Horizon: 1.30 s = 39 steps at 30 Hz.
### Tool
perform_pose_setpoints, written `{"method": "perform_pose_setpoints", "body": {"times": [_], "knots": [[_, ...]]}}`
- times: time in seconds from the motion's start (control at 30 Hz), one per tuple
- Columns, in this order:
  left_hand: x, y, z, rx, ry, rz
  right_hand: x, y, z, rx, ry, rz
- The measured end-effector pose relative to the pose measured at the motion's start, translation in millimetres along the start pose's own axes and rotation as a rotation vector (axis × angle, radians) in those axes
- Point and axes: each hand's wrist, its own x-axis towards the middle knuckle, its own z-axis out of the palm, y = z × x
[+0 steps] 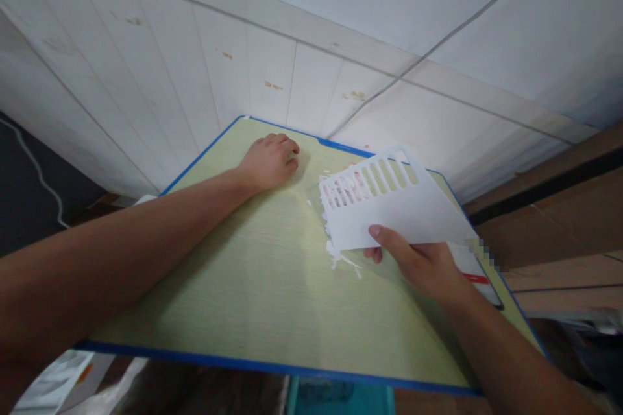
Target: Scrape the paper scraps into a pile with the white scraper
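White panelling [263, 58] backs our blue-edged table [253, 285]. Our right hand [423, 262] pinches the slotted white sheet [403, 217] over the table's right half, thumb on top; paper scraps [333, 250] show along its left edge. Our left hand [269, 162] lies unclenched near the table's far edge, fingers loosely bent.

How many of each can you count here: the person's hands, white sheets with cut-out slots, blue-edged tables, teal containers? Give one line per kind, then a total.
Left hand and right hand: 2 hands
White slotted sheet: 1
Blue-edged table: 1
Teal container: 1
Total: 5
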Motion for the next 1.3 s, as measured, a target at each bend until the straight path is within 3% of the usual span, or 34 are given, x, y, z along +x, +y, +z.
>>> {"method": "perform_pose_setpoints", "body": {"times": [0.13,0.33,1.0,1.3], "knots": [[1,0,2,-0.004,0.013,0.005,-2,1,7,-0.022,-0.045,-0.018],[0,3,0,-0.017,0.019,0.001,-4,-1,4,0.015,0.056,-0.062],[5,-7,9,-0.063,0.055,0.027,-3,-1,1,-0.005,0.015,-0.081],[8,-8,13,-0.075,0.052,0.0,-5,3,-23,-0.143,0.043,-0.114]]}}
